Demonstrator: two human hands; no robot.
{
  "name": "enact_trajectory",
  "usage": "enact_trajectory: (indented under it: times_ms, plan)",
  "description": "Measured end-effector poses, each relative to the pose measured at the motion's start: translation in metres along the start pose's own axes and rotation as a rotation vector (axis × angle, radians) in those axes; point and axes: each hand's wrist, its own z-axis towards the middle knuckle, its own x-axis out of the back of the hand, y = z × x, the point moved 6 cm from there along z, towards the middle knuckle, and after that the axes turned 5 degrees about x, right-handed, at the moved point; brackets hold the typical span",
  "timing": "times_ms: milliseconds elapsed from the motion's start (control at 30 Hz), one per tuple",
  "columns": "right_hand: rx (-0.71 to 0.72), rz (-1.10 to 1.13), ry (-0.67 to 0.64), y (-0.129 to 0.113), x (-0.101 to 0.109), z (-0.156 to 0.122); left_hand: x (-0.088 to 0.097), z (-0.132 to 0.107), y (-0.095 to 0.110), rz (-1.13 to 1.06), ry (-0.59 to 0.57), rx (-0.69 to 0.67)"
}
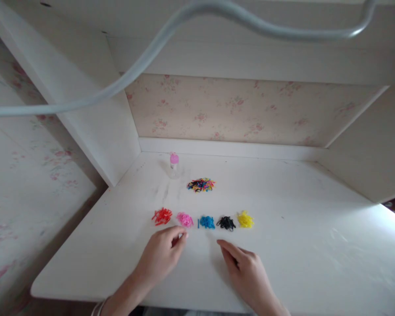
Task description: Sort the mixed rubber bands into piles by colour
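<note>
Head view. Left hand (166, 248): fingers curled, just below pink pile (184, 219) of small bands; cannot tell whether closed or gripping. Right hand (245, 265): fingertips drawn near together, apart from black pile (226, 223); grip likewise unclear. Red pile (162, 216), blue pile (207, 222), yellow pile (245, 219): same row. Mixed heap (201, 184): behind row, near pink-lidded jar (174, 164). White tabletop (299, 259): broad room rightward of yellow; front-left corner rounded.

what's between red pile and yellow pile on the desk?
Head view: pink pile, blue pile and black pile, left to right, lie between the red pile and yellow pile.
</note>
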Motion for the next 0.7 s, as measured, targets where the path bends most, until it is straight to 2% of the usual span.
enact_trajectory:
  times_ms: [67,133,267,367,500,700]
  plan:
    - [-0.039,0.096,0.031,0.012,-0.001,-0.009,0.002,0.023,0.007,0.167,-0.008,-0.021]
    - [-0.062,0.17,0.061,0.018,0.0,-0.013,0.001,0.052,0.009,0.232,-0.003,0.006]
    - [-0.058,0.241,0.076,0.019,0.001,-0.013,-0.008,0.109,0.002,0.331,0.021,0.077]
    - [-0.034,0.246,0.067,0.016,0.002,-0.013,-0.018,0.138,-0.006,0.392,0.016,0.121]
    - [-0.013,0.252,0.053,0.015,0.003,-0.013,-0.028,0.156,-0.014,0.447,-0.011,0.149]
    - [0.007,0.246,0.039,0.013,0.005,-0.012,-0.039,0.162,-0.019,0.485,-0.029,0.143]
